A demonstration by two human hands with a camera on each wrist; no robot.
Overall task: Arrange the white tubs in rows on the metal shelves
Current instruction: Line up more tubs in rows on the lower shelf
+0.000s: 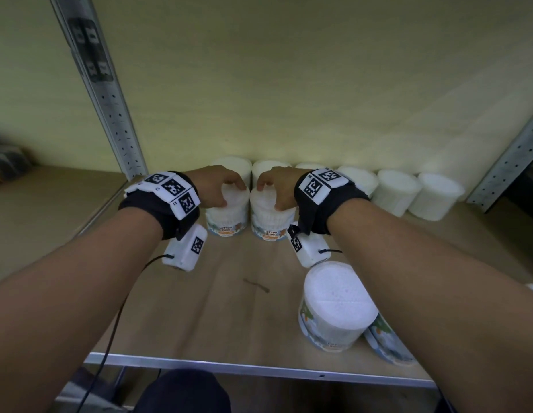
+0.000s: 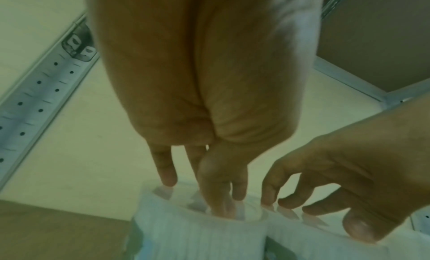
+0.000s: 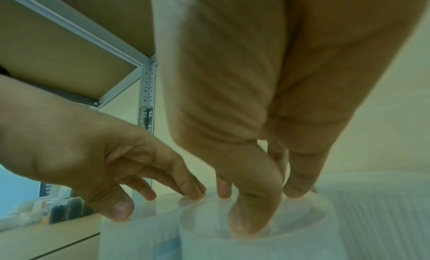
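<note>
Two white cotton-bud tubs stand side by side in the middle of the shelf, just in front of a back row of white tubs [image 1: 394, 192]. My left hand [image 1: 223, 190] grips the left tub [image 1: 228, 219] from above, fingertips on its lid and thumb at the near rim. In the same way my right hand [image 1: 277, 189] grips the right tub [image 1: 269, 223]. The left wrist view shows my left hand [image 2: 209, 194] on its tub [image 2: 197, 232]. The right wrist view shows my right hand [image 3: 251, 199] on its tub [image 3: 256, 245].
Another tub [image 1: 333, 305] stands near the front right of the wooden shelf board [image 1: 229, 308], and one more [image 1: 387, 341] lies partly hidden under my right forearm. Perforated metal posts [image 1: 110, 108] [image 1: 506, 165] rise at both sides. A metal rim [image 1: 229, 363] runs along the front edge.
</note>
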